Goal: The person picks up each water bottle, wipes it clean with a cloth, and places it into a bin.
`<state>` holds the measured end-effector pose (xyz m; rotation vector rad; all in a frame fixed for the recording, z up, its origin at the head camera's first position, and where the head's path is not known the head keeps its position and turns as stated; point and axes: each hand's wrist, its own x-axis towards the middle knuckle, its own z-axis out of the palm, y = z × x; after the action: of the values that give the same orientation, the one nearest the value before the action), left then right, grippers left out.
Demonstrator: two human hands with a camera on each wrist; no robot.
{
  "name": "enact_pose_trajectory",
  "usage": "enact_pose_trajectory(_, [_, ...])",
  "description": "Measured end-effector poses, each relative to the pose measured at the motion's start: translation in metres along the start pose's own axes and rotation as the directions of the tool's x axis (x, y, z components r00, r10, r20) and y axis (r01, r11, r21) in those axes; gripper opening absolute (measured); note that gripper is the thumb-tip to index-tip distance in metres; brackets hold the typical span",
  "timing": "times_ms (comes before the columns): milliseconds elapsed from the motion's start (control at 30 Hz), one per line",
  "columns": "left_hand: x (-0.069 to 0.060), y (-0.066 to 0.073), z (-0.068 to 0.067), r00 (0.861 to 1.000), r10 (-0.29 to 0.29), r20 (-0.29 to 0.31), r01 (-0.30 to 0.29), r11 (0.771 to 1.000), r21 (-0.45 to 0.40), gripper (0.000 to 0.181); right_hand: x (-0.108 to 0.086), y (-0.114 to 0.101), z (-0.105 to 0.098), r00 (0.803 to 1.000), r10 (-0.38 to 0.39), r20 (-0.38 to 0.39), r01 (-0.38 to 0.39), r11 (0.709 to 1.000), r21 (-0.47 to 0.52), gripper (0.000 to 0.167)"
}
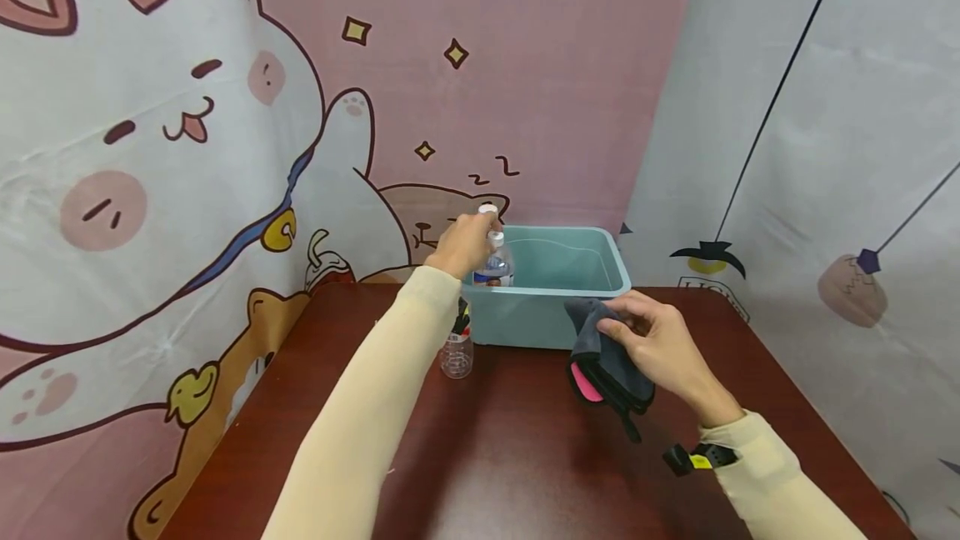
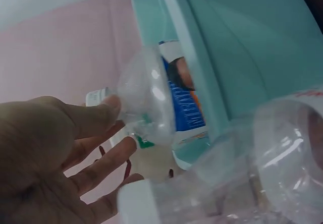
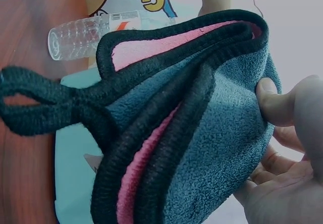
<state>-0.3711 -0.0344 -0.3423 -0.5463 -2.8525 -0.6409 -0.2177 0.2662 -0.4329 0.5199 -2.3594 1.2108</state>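
My left hand is at the top of a clear plastic bottle with a white cap, upright at the left end of a teal bin. The left wrist view shows my thumb and forefinger at the neck of that bottle, its blue label partly behind the bin's rim. My right hand pinches a folded grey-blue cloth in front of the bin. Black edging, a pink inner side and a hanging loop show on the cloth.
Another clear bottle stands on the brown table, left of the bin. My left forearm hides its upper part. A second white cap shows just above my left hand. Cartoon-printed cloth walls rise behind the table.
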Motion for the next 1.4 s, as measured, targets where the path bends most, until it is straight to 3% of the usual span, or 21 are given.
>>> enact_pose_trajectory(267, [-0.001, -0.003, 0.005, 0.999, -0.037, 0.032, 0.035, 0.998, 0.053, 0.035, -0.002, 0.0, 0.002, 1.0, 0.005, -0.001, -0.005, 1.0, 0.005, 0.017])
enact_pose_trajectory(667, [-0.001, -0.009, 0.006, 0.997, -0.035, 0.062, 0.03, 0.996, 0.084, 0.059, -0.005, 0.004, 0.006, 1.0, 0.014, 0.01, -0.014, 1.0, 0.025, 0.017])
enact_pose_trajectory(833, [-0.009, -0.012, 0.001, 0.999, -0.027, 0.046, 0.025, 0.999, 0.032, 0.06, -0.007, 0.006, 0.008, 1.0, 0.015, 0.016, -0.015, 1.0, 0.022, 0.016])
enact_pose_trajectory(1167, [-0.029, -0.024, -0.02, 0.999, 0.049, -0.006, -0.05, 0.998, -0.044, 0.051, -0.008, 0.008, 0.01, 1.0, 0.01, 0.018, -0.011, 0.999, 0.035, 0.016])
enact_pose_trajectory(1400, [-0.056, -0.043, -0.029, 0.992, 0.123, 0.035, -0.118, 0.987, -0.108, 0.04, -0.011, 0.01, 0.01, 0.999, 0.025, 0.032, -0.026, 0.999, 0.034, 0.016])
